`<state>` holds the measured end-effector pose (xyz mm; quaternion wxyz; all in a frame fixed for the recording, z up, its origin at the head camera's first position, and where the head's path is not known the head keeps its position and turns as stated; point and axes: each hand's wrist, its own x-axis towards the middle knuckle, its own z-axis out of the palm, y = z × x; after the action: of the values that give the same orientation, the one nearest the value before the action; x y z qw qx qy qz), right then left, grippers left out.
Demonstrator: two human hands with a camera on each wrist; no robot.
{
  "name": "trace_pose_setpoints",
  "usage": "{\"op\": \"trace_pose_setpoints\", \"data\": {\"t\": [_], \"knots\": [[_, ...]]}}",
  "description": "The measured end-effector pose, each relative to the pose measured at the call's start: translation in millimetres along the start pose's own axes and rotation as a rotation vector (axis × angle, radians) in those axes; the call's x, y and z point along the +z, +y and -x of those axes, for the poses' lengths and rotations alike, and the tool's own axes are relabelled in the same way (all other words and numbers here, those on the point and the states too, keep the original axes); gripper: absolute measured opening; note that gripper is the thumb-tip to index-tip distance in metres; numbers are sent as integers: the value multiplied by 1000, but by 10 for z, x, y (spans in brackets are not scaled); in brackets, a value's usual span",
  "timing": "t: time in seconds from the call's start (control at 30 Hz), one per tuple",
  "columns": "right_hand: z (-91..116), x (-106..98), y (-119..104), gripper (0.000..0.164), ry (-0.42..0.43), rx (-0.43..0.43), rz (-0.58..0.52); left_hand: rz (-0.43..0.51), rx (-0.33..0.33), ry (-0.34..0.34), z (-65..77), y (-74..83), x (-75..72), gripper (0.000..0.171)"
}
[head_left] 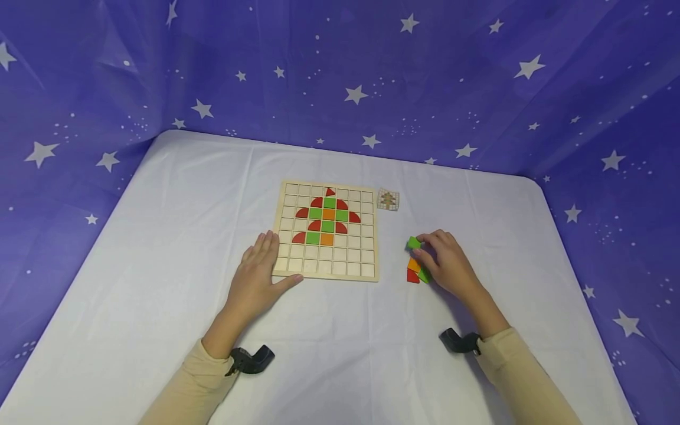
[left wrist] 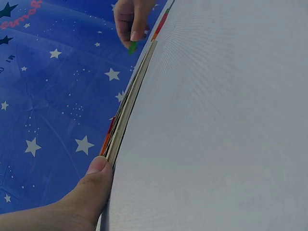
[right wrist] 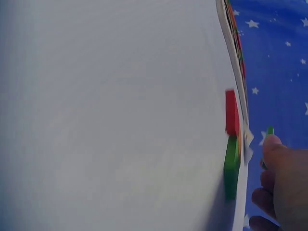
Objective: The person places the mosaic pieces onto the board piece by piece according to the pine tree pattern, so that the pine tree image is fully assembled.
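A square wooden grid board (head_left: pixel 355 255) lies on the table with red, green and orange tiles set in its cells in a tree-like pattern. At its lower left corner rests my left hand (head_left: pixel 256 276), fingers straight along the side and thumb on the front edge; the left wrist view shows the thumb (left wrist: pixel 98 166) against that edge. Between thumb and fingertips, my right hand (head_left: pixel 451 264) pinches a green square tile (head_left: pixel 414 242), right of the board. Below that hand lie an orange tile (head_left: pixel 414 265), a red tile (head_left: pixel 412 275) and another green tile (right wrist: pixel 231 168).
A small pattern card (head_left: pixel 388 199) with a brown tree on a grid lies by the board's upper right corner. White cloth covers the table (head_left: pixel 175 236). A purple curtain with stars (head_left: pixel 340 71) hangs behind it. Black wrist mounts (head_left: pixel 252 359) sit on both sleeves.
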<state>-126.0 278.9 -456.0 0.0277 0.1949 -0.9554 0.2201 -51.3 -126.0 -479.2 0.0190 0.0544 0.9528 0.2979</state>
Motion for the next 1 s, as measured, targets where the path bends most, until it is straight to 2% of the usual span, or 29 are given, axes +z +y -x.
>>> {"op": "trace_pose_setpoints", "data": {"t": [0.33, 0.67, 1.0], "knots": [[-290, 120, -397, 33, -32, -70, 15, -2, 1, -1, -7, -1, 0, 107], [-529, 341, -834, 32, -123, -191, 40, 0, 3, 0, -1, -3, 7, 107], [-628, 494, -1066, 31, -167, -300, 147, -9, 4, 0, -3, 6, 1, 107]]}}
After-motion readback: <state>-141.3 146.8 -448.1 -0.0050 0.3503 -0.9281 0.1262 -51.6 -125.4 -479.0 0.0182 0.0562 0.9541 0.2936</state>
